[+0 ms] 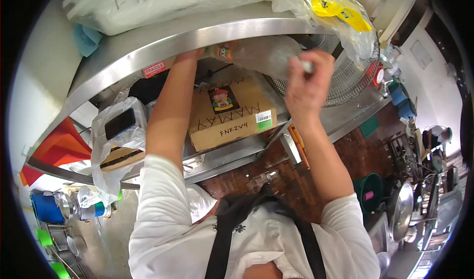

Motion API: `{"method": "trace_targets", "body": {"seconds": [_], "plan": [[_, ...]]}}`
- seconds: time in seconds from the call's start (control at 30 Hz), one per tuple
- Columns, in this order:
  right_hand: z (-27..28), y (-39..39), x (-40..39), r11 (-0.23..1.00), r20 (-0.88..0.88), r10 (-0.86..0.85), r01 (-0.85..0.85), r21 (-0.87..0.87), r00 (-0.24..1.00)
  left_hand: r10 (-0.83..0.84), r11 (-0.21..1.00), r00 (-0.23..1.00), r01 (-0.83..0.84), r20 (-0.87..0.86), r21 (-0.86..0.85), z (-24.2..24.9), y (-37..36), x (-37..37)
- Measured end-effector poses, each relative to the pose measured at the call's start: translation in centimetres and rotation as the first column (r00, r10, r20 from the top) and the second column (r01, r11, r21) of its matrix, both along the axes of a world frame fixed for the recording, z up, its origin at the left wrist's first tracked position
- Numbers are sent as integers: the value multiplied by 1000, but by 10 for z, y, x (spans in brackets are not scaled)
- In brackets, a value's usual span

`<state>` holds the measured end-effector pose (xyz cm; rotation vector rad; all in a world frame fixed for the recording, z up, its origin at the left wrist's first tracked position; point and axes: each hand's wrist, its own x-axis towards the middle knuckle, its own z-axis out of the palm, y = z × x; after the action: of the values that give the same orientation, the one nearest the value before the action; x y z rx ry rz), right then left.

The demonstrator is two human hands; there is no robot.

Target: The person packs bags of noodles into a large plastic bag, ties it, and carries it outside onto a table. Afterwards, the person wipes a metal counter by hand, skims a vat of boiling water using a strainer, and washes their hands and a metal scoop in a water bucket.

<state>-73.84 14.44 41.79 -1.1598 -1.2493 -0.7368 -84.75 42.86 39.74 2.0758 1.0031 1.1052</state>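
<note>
A large, clear plastic bottle (264, 53) lies on its side just under the steel shelf edge, with an orange and green label toward its left end. My right hand (312, 79), blurred by motion, has its fingers closed around the white-capped neck at the bottle's right end. At the other end, my left hand (200, 53) reaches beneath the shelf edge, which hides its fingers. Below the bottle sits a cardboard box (232, 112) with "MAMAY" and "FNK2V4" written on it and a cartoon picture. My left forearm passes beside this box.
Clear plastic bags (177, 5) lie on the steel shelf (148, 49) above. To the right stands a fan with a wire guard (353, 84). A phone (120, 124) rests on plastic wrap at left. A green bin (368, 192) stands on the floor, near metal pans.
</note>
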Motion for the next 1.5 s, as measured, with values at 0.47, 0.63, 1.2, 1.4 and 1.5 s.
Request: {"method": "trace_targets", "body": {"seconds": [0.47,0.63,1.2,1.4,1.5], "plan": [[6,215,56,994,403,-35,74,-83,914,-152,952,896,247,418,-183,-25,-198,-187],[-7,236,51,970,297,28,47,-239,955,297,772,935,-116,-192,625,-53,-110,-155],[-15,168,27,775,400,-14,263,-575,916,304,767,833,75,463,-637,-126,28,-152],[-29,-17,-33,757,3,407,-336,-561,913,6,998,924,17,381,-56,-117,170,-226],[-71,-75,-21,647,-100,421,-376,-664,902,212,813,977,-159,-31,561,-108,126,-187]]}}
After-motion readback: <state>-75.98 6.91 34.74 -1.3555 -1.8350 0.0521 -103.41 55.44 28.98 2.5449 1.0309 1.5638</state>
